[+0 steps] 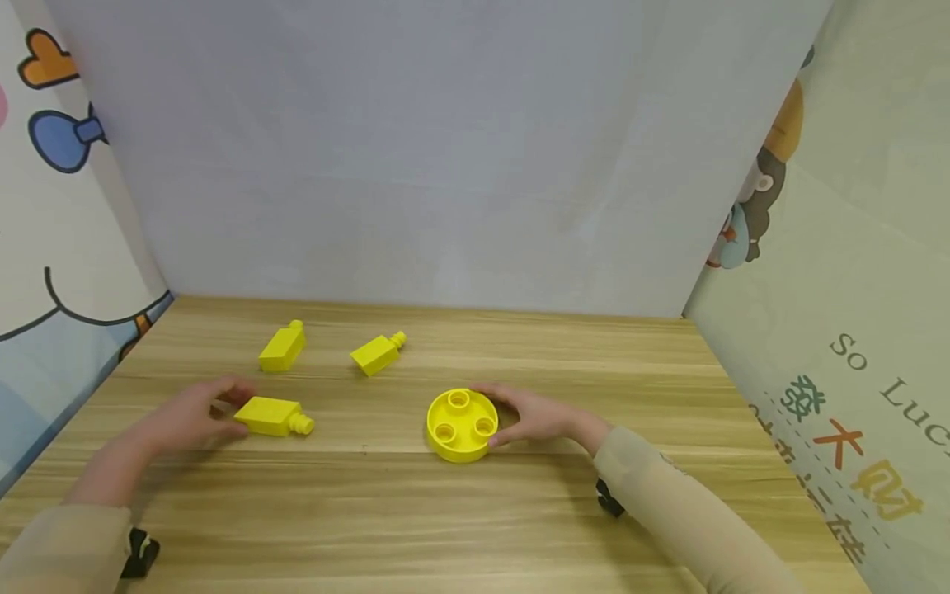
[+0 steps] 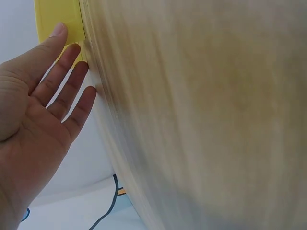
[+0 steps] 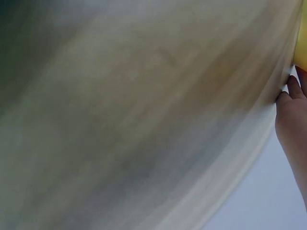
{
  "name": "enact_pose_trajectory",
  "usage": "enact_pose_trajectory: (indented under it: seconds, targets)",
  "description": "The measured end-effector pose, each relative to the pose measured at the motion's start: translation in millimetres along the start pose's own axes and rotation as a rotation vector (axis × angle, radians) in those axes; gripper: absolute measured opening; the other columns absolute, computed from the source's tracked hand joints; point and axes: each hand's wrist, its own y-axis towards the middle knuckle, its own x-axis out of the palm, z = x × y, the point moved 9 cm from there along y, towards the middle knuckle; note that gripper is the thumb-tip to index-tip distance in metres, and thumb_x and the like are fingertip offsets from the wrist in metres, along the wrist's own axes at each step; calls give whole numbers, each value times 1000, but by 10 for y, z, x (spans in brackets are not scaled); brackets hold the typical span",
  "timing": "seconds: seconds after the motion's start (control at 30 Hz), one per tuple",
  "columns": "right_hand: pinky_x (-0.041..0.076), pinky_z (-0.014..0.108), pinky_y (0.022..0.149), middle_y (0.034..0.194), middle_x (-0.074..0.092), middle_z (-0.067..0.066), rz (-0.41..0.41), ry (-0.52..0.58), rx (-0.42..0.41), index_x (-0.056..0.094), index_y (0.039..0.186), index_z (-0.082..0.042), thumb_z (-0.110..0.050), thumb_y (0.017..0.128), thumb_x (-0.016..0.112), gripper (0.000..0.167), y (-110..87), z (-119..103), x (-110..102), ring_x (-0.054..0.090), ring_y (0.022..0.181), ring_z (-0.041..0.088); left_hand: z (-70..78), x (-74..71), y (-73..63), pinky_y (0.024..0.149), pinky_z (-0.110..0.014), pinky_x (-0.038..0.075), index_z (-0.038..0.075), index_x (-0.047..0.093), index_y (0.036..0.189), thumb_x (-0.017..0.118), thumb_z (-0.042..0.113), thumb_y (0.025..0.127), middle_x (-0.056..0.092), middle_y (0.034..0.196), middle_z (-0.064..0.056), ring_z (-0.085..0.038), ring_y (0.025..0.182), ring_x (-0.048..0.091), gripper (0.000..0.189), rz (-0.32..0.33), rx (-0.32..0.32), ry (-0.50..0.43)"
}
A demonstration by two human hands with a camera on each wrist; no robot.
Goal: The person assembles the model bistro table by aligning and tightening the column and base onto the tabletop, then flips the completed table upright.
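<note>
A yellow square-sided block (image 1: pixel 269 416) with a ringed knob at its right end lies on the wooden table. My left hand (image 1: pixel 195 412) is at its left end, with the thumb by the near corner and the fingers loosely spread. In the left wrist view the thumb tip overlaps the yellow block (image 2: pixel 57 17). My right hand (image 1: pixel 536 415) holds the right side of a round yellow base (image 1: pixel 462 452) with three raised sockets, fingers at the back rim and thumb at the front. The right wrist view catches only part of the right hand (image 3: pixel 293 115) and a yellow edge (image 3: pixel 302 48).
Two similar yellow knobbed blocks lie farther back, one at the left (image 1: pixel 282 348) and one nearer the middle (image 1: pixel 376 355). A pale cloth backdrop (image 1: pixel 416 165) stands behind the table (image 1: pixel 386 528). Printed panels flank it on the left (image 1: pixel 82 223) and right (image 1: pixel 839 289).
</note>
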Motion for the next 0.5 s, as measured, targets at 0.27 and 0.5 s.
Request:
enact_pose_trajectory:
  seconds: [0.27, 0.5]
  targets:
    - [18, 43, 116, 154, 27, 3, -6, -7, -9, 23, 150, -20, -36, 82, 73, 86, -7, 2, 7, 22, 142, 20, 22, 3, 20, 83, -46, 52, 2, 60, 114, 75, 27, 80, 65, 109, -12, -32, 102, 59, 45, -22, -7, 14]
    - [18, 44, 115, 154, 26, 2, 0, -9, 9, 23, 150, -22, -39, 82, 72, 87, -1, 16, 15, 21, 142, 19, 40, 32, 48, 86, -48, 50, 1, 59, 118, 74, 34, 80, 63, 114, -15, -32, 105, 57, 52, -71, -50, -14]
